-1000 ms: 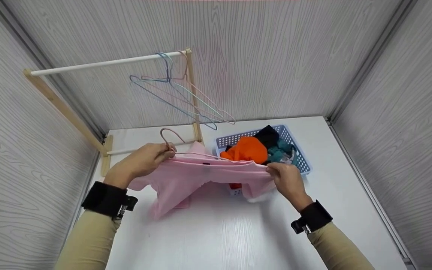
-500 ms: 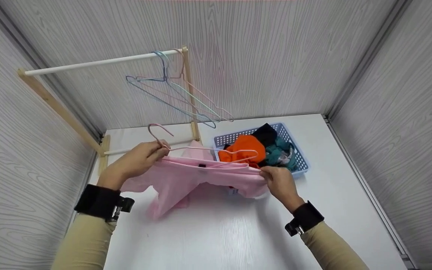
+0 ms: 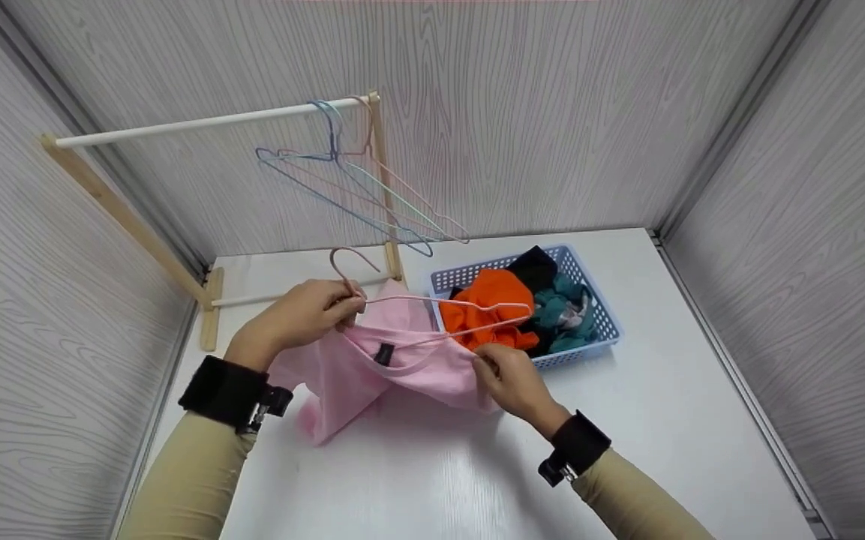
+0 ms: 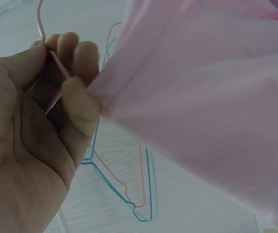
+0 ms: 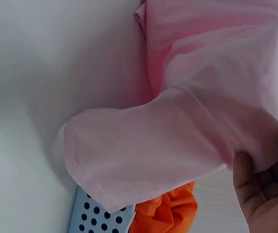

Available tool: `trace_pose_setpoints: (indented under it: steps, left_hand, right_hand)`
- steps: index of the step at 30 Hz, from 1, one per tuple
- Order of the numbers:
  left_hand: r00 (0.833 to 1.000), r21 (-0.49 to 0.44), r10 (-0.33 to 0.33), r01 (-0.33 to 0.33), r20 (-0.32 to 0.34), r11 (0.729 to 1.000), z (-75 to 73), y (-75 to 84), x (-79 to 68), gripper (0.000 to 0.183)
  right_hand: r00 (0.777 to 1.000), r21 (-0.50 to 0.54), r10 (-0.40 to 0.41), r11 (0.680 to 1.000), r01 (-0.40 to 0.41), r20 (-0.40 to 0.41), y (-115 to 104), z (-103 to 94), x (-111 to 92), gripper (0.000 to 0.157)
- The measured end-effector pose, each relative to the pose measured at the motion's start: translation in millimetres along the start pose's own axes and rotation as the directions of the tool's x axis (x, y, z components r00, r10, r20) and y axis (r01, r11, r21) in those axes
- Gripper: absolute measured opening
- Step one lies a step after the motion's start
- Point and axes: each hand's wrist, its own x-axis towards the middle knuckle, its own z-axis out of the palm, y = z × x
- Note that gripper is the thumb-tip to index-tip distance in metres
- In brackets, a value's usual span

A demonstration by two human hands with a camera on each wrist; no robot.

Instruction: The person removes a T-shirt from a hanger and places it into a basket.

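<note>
My left hand grips a pink wire hanger at its neck, with the hook standing up above the fingers. The same hand also pinches an edge of a pink T-shirt, as the left wrist view shows. Opposite, the right hand pinches the shirt beside its neckline between thumb and fingers. The neckline sags open with its dark label showing. One hanger arm sticks out above the collar toward the basket; the other is hidden. In the right wrist view a sleeve hangs down beside the hand.
Behind the shirt stands a blue perforated basket holding orange, black and teal clothes. A rack with a white rail is at the back left; several blue, green and pink hangers hang at its right end. Patterned walls enclose the white table.
The right hand has moved left toward the left hand, and the taut collar has slackened into an open loop. The hanger's right arm has come up out of the neckline.
</note>
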Motion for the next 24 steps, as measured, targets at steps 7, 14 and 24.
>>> trace_pose_setpoints:
  steps: [7,14,24]
  left_hand:
    - [0.997,-0.022,-0.072,0.072,0.036,0.997,6.9,4.8,11.7,0.027]
    - [0.997,-0.005,-0.066,0.066,-0.028,0.998,14.0,11.4,24.5,0.029]
    - [0.997,-0.135,-0.076,0.073,-0.019,0.988,28.0,20.6,37.3,0.027]
  right_hand:
    - [0.994,0.075,-0.027,0.997,0.020,0.104,-17,24.8,7,0.012]
    - [0.985,0.067,0.014,0.997,-0.026,0.170,-27,42.9,14,0.028]
    - [0.905,-0.009,0.034,0.999,-0.034,0.423,-43,79.6,14,0.056]
